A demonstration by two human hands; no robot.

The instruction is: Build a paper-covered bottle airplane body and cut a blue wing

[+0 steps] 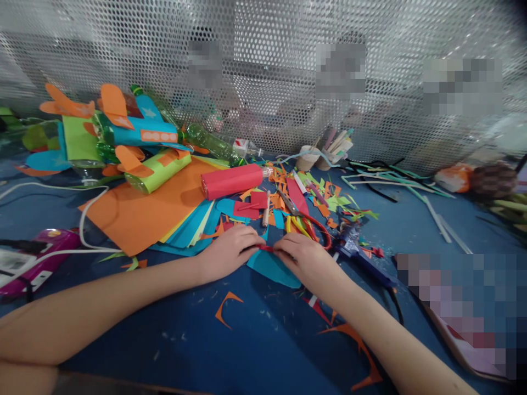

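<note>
Over the middle of the table, the fingers of my left hand [230, 249] are closed on one end of a small red paper strip [267, 248]. My right hand [308, 258] pinches the other end. Beneath the strip lies a blue paper piece [274, 269] with a rounded edge, partly covered by my right hand. Just beyond my hands are scissors [325, 226] with red handles and a pencil stub [267, 208]. A dark blue glue gun [362, 255] rests to the right of my right hand. A red paper-wrapped bottle [233, 182] lies farther back.
Paper-covered bottle planes [140, 130] are piled at the back left beside orange paper sheets [135, 214]. Colourful scraps [329, 192] litter the centre. Cups of markers [325, 159] stand by the perforated metal screen [263, 71]. A purple power strip [53, 258] lies left, a blurred-out tablet-like object [457, 312] right.
</note>
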